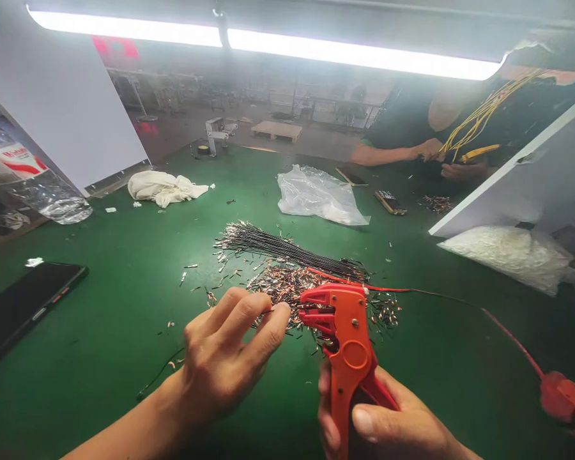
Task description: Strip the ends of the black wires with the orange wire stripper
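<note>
My right hand (393, 415) is wrapped around the handles of a red and orange wire stripper (352, 345). Its jaws point left, toward my other hand. Thumb and forefinger pinched, my left hand (230, 345) holds a thin black wire, whose short dark end shows at the fingertips just left of the jaws. Behind the left wrist a black wire (160, 374) trails onto the table. Beyond both hands lies a bundle of black wires (287, 249) with bare metal ends at the left. In front of it is a heap of short stripped scraps (287, 284), partly hidden by the stripper.
Flat on the green table (110, 306) lie a black phone (29, 306), a crumpled white cloth (165, 187) and a clear plastic bag (319, 195). A red cable (388, 289) runs right to a red tool (568, 399). Across the table, a person (429, 150) holds yellow wires.
</note>
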`<state>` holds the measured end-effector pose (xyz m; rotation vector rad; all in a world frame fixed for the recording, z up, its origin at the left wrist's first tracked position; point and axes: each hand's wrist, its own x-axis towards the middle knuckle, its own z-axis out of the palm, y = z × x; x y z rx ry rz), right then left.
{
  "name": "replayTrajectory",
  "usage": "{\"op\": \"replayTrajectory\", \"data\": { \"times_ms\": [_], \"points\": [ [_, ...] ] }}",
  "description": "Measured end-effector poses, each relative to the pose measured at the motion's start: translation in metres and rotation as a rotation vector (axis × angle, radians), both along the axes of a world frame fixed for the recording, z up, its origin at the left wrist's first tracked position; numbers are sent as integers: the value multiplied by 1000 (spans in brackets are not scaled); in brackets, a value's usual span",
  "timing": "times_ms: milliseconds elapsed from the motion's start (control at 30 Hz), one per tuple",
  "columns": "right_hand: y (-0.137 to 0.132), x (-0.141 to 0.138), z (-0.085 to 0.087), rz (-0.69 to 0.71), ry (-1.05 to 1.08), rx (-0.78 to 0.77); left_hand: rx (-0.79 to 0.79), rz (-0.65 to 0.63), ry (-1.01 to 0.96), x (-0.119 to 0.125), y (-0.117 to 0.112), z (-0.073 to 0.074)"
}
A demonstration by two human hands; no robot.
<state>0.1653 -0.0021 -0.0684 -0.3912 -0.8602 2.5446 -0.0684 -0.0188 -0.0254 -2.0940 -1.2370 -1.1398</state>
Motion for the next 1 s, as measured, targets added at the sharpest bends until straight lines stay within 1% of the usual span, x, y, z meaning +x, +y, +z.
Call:
{"op": "replayTrajectory", "data": {
  "times_ms": [100, 233, 467, 733, 1000],
  "points": [
    [-2, 1, -1, -25, -20, -57, -10, -12, 11, 0, 0, 1],
    [-3, 2, -3, -41, -51, -52, -18, -20, 22, -1, 0, 1],
    [-2, 3, 0, -40, -85, -69, -15, -6, 33, 0, 1, 4],
    [-1, 3, -3, -26, -106, -28, -44, 5, -15, 0, 1, 0],
    [0, 4, 2, -10, -144, 13, -29, -24, 13, 1, 2, 5]
  ]
}}
